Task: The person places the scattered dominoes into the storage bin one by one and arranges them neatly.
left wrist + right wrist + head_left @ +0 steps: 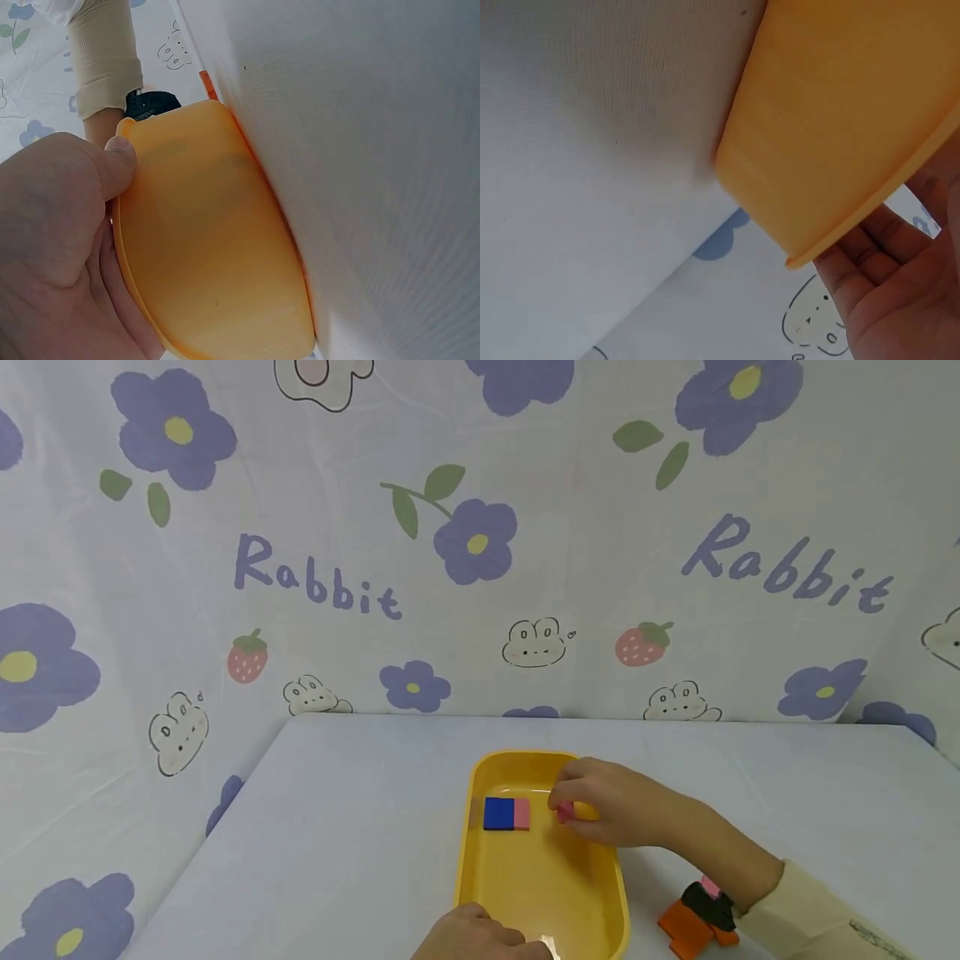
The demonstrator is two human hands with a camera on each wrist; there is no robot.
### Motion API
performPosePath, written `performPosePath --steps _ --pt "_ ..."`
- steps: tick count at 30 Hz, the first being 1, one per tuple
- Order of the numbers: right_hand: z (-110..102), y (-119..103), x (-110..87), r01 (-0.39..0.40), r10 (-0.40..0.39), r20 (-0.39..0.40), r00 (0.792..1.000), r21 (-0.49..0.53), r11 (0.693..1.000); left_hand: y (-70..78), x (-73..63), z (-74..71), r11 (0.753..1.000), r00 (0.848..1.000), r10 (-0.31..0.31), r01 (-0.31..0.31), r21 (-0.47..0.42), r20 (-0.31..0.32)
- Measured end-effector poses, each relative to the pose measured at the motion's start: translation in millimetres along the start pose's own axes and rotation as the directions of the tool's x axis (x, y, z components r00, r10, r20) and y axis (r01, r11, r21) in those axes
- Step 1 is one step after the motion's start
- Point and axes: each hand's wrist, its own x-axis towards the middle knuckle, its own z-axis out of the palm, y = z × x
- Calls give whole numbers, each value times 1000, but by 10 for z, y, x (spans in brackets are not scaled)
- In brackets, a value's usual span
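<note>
A yellow tray (540, 906) lies lengthwise on the white table. At its near end my left hand (480, 935) grips the rim; in the left wrist view the thumb (118, 161) presses the tray's outer wall (210, 232). Over the tray's far right part, my right hand (615, 802) pinches a small pinkish-red piece (566, 812), mostly covered by the fingers. Inside, a flat blue piece (498, 814) and a narrow pink piece (522, 814) lie side by side, touching. The right wrist view shows the right hand (907, 292) beyond the tray wall, its held piece hidden.
Right of the tray lie orange pieces (686, 931) and a pink piece (710, 886), partly under the right forearm. A black band (708, 906) sits at that forearm's underside. Behind the table (360, 827) hangs a flowered cloth (570, 527).
</note>
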Motion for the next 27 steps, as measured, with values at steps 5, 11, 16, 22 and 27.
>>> performPosePath --steps 5,11,16,22,27 --pt "77 23 74 -18 17 41 999 18 1000 -16 -9 10 1000 1000 12 -12 16 16" --pt "148 43 138 -24 23 69 997 21 999 -26 -14 25 1000 1000 19 -20 16 22" --pt "171 45 191 -33 30 82 996 35 999 -31 -13 30 1000 1000 21 -21 11 19" --pt "185 44 270 -63 57 102 993 49 997 -32 -12 26 1000 1000 19 -20 21 18" --pt "199 46 318 -72 67 118 991 39 997 -36 -10 17 999 1000 27 -28 40 11"
